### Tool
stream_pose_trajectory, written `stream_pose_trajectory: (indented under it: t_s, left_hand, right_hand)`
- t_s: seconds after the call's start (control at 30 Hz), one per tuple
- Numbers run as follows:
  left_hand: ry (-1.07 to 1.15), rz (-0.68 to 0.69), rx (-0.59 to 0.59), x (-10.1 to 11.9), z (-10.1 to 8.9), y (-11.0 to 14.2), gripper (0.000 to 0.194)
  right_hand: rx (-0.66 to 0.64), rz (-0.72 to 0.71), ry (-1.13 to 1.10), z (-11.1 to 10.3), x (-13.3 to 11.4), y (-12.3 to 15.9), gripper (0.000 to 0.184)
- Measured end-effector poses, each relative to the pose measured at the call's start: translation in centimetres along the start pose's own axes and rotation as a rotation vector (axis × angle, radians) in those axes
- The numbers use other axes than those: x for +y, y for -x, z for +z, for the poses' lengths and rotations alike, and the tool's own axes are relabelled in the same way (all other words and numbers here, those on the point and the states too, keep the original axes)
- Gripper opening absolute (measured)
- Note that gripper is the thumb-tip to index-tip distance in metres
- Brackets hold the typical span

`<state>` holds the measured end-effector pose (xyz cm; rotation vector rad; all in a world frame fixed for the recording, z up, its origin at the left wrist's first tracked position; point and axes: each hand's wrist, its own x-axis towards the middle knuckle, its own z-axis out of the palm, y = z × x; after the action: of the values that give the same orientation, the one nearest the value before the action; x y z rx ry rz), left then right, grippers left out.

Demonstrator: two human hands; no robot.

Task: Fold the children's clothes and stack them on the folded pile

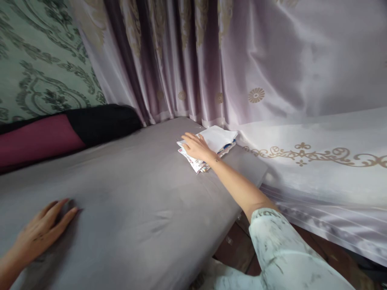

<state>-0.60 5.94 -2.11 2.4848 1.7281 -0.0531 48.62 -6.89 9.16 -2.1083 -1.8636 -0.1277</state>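
A small stack of folded cloths lies near the far right corner of the grey-covered bed. White fabric is on top, with floral print and some blue at the edges below. My right hand reaches out across the bed and rests on the left part of the stack, fingers stretched out and apart. At the lower left, my left hand is over the grey sheet, holding nothing, with its thumb and fingers apart. The underside of each hand is hidden.
A black and maroon bolster lies along the wall at the left. Shiny lilac curtains hang behind the bed, and a white band with gold scrollwork runs at right. Dark brown floor shows beyond the bed's edge.
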Motion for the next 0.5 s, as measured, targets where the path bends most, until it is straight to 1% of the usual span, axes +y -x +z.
stream_pose_trajectory:
  t_s: [0.07,0.1,0.2,0.27,0.3,0.33,0.43,0.5]
  left_hand:
    - [0.073,-0.048,0.105,-1.6,0.0,0.2,0.093]
    - [0.114,-0.07,0.138,-2.1,0.1,0.3,0.092]
    - [0.161,-0.143,0.138,-2.2,0.1,0.7,0.081]
    - [0.15,-0.202,0.138,-1.4,-0.2,1.2,0.069]
    - [0.142,-0.186,0.129,-0.8,-0.4,1.5,0.063]
    - [0.128,-0.174,0.151,-0.2,-0.6,1.9,0.059]
    - [0.04,-0.183,0.219,1.8,-1.4,2.9,0.057]
    - [0.002,-0.16,0.249,2.7,-1.8,3.3,0.055]
  right_hand:
    - [-0.012,-0.086,-0.032,0.9,-2.6,-0.4,0.038]
    - [-0.035,-0.13,-0.048,1.5,-3.9,-0.7,0.036]
    - [-0.121,-0.259,-0.093,3.6,-7.9,-1.4,0.032]
    - [-0.166,-0.322,-0.124,5.0,-10.3,-1.8,0.031]
    - [-0.187,-0.345,-0.141,5.6,-11.5,-2.0,0.031]
    - [-0.21,-0.364,-0.158,6.2,-12.7,-2.1,0.031]
    - [-0.266,-0.407,-0.198,7.7,-15.9,-2.4,0.034]
    - [-0.278,-0.426,-0.21,8.8,-17.7,-2.6,0.036]
